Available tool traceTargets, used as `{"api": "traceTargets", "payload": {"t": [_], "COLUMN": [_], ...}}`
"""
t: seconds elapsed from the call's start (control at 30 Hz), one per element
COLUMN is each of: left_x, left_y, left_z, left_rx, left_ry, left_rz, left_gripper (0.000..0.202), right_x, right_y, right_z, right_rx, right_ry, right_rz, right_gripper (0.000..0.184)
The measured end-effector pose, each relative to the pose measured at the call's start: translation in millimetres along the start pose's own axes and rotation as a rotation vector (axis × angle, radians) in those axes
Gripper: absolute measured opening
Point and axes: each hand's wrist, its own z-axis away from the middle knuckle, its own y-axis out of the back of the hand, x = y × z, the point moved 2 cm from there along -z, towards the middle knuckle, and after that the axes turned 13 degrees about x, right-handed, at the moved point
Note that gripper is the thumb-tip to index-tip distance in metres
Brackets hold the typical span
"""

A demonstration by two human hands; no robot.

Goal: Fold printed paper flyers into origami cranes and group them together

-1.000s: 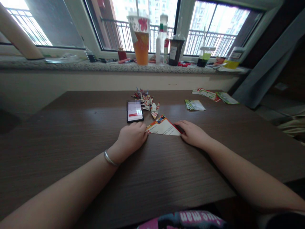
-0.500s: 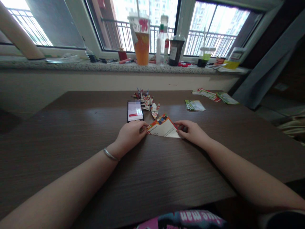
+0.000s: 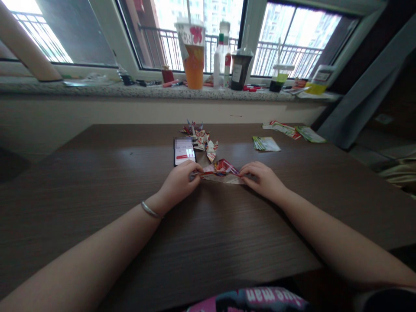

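Note:
A folded piece of printed paper [image 3: 222,170], red, white and orange, sits lifted a little off the dark wooden table [image 3: 208,242] between my two hands. My left hand [image 3: 178,184], with a silver bangle on the wrist, pinches its left corner. My right hand [image 3: 264,179] pinches its right corner. Just behind my left hand lies a phone [image 3: 184,151] with its screen lit. Beside the phone is a small heap of folded paper cranes [image 3: 200,136].
Printed leaflets [image 3: 265,143] and more paper [image 3: 294,130] lie at the table's far right. On the stone windowsill [image 3: 97,90] stand an orange drink cup [image 3: 193,54], a white bottle [image 3: 219,54], a dark cup [image 3: 240,67] and small clutter. A grey curtain [image 3: 367,86] hangs at right.
The paper lay flat as a triangle with its pale side up; both hands have raised it off the table and folded it over, so the red printed side now shows.

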Motion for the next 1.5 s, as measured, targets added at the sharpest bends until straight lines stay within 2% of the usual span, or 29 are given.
{"api": "traceTargets", "payload": {"t": [0.33,0.57,0.77,1.0,1.2,1.4,1.5], "left_x": [11,19,26,28,29,33,37], "left_y": [-2.4,-1.3,-4.2,-7.4,-3.7,0.4,1.6], "left_z": [-2,0,3,5,3,2,1], "left_rx": [-0.116,-0.173,-0.294,-0.365,-0.406,-0.434,-0.430], "left_ry": [-0.256,-0.391,-0.427,-0.462,-0.420,-0.429,-0.447], "left_rz": [0.239,0.000,0.000,0.074,0.131,0.152,0.096], "left_gripper": [0.022,0.018,0.029,0.039,0.035,0.064,0.064], "right_x": [-9,-10,-15,-19,-21,-25,-26], "right_y": [0,-3,-5,-6,-6,-5,-5], "right_z": [-1,-1,-3,-3,-3,-4,-5], "right_rx": [-0.154,-0.227,-0.311,-0.334,-0.347,-0.332,-0.319], "right_ry": [0.189,0.226,0.233,0.243,0.175,0.071,0.038], "right_rz": [-0.034,-0.034,-0.011,0.034,0.089,0.101,0.112], "right_gripper": [0.011,0.011,0.011,0.015,0.015,0.016,0.015]}}
